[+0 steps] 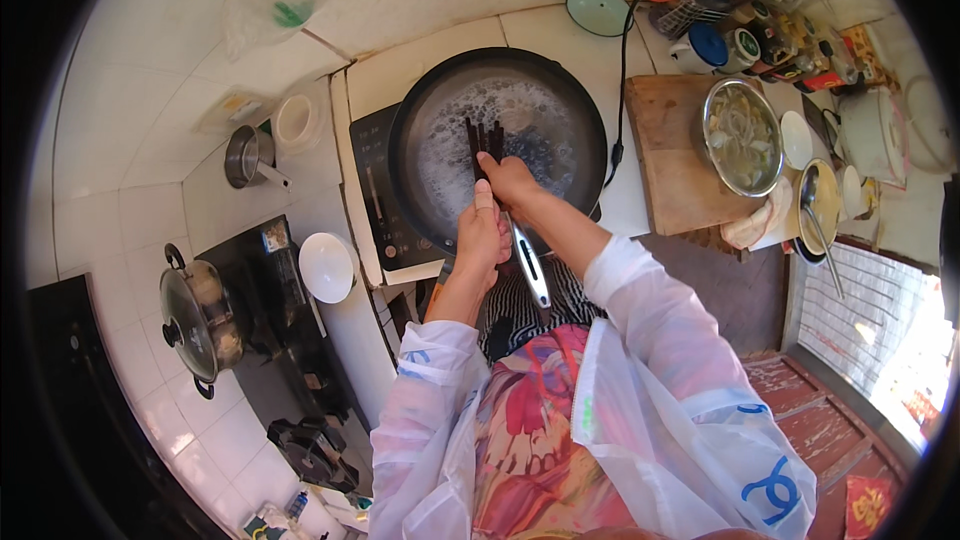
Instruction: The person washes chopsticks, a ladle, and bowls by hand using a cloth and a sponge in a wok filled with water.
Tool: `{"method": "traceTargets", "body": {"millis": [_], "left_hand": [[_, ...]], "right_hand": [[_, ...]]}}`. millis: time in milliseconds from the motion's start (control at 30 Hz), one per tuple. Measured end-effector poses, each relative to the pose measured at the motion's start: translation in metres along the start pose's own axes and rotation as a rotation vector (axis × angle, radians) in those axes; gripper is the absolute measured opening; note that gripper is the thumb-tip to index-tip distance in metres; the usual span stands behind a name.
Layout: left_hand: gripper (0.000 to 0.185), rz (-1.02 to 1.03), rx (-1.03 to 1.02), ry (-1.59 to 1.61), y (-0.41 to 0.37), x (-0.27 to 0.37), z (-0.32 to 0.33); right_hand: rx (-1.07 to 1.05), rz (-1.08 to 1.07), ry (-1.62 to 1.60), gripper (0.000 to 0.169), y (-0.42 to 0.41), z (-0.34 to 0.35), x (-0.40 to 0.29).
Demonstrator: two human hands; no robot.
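A bundle of dark chopsticks (485, 138) points away from me, above a wide black frying pan (592, 127) of bubbly, foamy water (457, 135). My right hand (510, 180) is closed around the bundle nearer its far tips. Just below it, my left hand (480, 229) grips the same bundle, its thumb pointing up at the right hand. The hands hide the near part of the chopsticks. The pan's silver handle (531, 262) runs back towards my body, under my right wrist. Beneath the pan is a black induction cooker (375, 187) with touch controls.
To the right, a cutting board (660, 157) carries a steel bowl (742, 139) of watery food. A ladle (814, 202) rests in a yellow bowl (823, 219). A black cord (624, 90) hangs beside the pan. Left are a white bowl (327, 268), saucepan (247, 157) and lidded pot (199, 319).
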State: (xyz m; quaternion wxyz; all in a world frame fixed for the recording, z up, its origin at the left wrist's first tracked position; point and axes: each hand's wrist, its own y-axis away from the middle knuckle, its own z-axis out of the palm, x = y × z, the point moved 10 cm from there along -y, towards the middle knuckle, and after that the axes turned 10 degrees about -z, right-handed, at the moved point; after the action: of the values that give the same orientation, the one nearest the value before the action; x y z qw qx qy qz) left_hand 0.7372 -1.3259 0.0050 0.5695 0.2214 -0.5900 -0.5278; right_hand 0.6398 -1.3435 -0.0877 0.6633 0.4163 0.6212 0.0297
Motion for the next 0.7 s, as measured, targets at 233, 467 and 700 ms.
{"method": "traceTargets", "body": {"millis": [233,467,700], "left_hand": [[0.049,0.024,-0.053,-0.146,0.005,-0.016,-0.007],[0.048,0.015,-0.075,0.009,-0.018,-0.006,0.001],[0.046,-0.127,0.005,0.066,0.001,-0.021,-0.003]], "right_hand": [[0.322,-0.375,0.471,0.052,-0.031,-0.090,-0.070],[0.001,-0.175,0.097,0.046,-0.033,-0.033,0.014],[-0.039,0.042,-0.021,0.046,0.034,-0.014,-0.007]]}}
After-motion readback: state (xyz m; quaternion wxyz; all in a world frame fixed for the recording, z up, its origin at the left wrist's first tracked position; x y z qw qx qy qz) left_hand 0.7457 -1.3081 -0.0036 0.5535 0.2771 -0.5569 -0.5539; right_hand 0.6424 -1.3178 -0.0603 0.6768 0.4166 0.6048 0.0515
